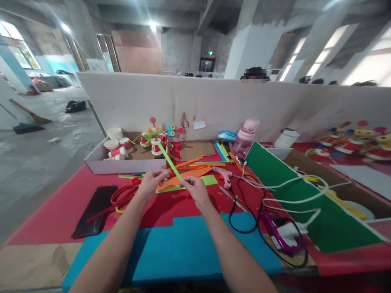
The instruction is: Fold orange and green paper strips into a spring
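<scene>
Blue sheet [171, 252] near, right hand [197, 190] pinching green strip [171, 162] by its near end, likely leaving the length free toward far side, left hand [152, 183] curled just left, grip unclear, pink glue gun [225, 176] right, presumably for easy reach.

A black bag [75, 106] lies on the floor [51, 152].

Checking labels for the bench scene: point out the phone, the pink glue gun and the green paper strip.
Phone [95, 207]: head view, dark screen.
Pink glue gun [226, 179]: head view, body near the handle.
Green paper strip [170, 162]: head view, middle of its length.
</scene>
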`<state>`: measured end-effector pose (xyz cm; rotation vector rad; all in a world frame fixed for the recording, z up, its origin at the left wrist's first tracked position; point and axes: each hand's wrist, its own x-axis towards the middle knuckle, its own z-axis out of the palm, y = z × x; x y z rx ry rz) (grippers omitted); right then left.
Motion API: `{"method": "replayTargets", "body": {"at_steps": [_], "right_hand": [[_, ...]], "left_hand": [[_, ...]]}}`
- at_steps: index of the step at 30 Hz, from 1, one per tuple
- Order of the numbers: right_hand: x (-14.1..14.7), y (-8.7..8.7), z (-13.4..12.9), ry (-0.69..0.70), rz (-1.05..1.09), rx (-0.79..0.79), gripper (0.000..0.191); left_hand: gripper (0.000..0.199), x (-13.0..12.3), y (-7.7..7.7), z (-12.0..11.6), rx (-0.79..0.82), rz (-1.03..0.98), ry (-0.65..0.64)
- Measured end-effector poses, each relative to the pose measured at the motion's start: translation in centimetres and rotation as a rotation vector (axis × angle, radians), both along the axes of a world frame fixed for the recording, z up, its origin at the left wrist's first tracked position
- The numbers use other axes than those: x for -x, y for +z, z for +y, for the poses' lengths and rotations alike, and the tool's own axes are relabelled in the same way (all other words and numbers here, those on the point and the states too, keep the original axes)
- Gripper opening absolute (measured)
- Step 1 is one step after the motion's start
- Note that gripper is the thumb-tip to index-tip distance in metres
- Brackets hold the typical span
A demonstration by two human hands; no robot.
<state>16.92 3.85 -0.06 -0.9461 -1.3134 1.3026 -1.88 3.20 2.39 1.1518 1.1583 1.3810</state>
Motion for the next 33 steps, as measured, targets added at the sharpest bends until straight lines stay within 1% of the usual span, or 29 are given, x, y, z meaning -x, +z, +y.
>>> {"method": "replayTargets", "body": {"at_steps": [2, 3, 5, 8, 11, 14, 18, 24, 28, 33], "right_hand": [[0.3, -0.1, -0.1, -0.006, -0.038, -0.049, 0.026], [0.3, -0.1, -0.2, 0.004, -0.063, -0.075, 0.025], [0.4, -0.3, -0.3, 0.037, -0.11, -0.111, 0.024], [0.4, -0.3, -0.2, 0.068, -0.139, -0.1, 0.026], [0.2, -0.3, 0.0, 0.097, -0.126, -0.061, 0.031], [0.1, -0.1, 0.0, 0.106, -0.136, -0.071, 0.032], [0.1, -0.2, 0.0, 0.062, -0.2, -0.121, 0.03], [0.1, -0.4, 0.0, 0.028, -0.221, -0.171, 0.027], [0.2, -0.1, -0.2, 0.029, -0.209, -0.166, 0.025], [0.1, 0.3, -0.5, 0.021, -0.232, -0.2, 0.02]], "left_hand": [[0.032, -1.9, -0.2, -0.6, -0.018, 0.077, -0.089], [0.029, -2.5, -0.4, -0.8, -0.029, 0.09, -0.097], [0.029, -2.9, -0.6, -0.9, -0.049, 0.095, -0.064], [0.029, -2.0, -1.1, -0.5, -0.062, 0.083, 0.026], [0.029, -0.8, -1.4, 0.1, -0.061, 0.048, 0.073], [0.03, -0.3, -1.7, 0.4, -0.068, 0.027, 0.068], [0.03, -0.4, -1.7, 0.3, -0.08, 0.04, 0.068], [0.03, -1.4, -1.0, -0.3, -0.048, 0.058, -0.051], [0.032, -1.9, -0.8, -0.5, -0.044, 0.088, -0.018], [0.031, -1.6, -1.1, -0.3, -0.047, 0.079, 0.02]]}}
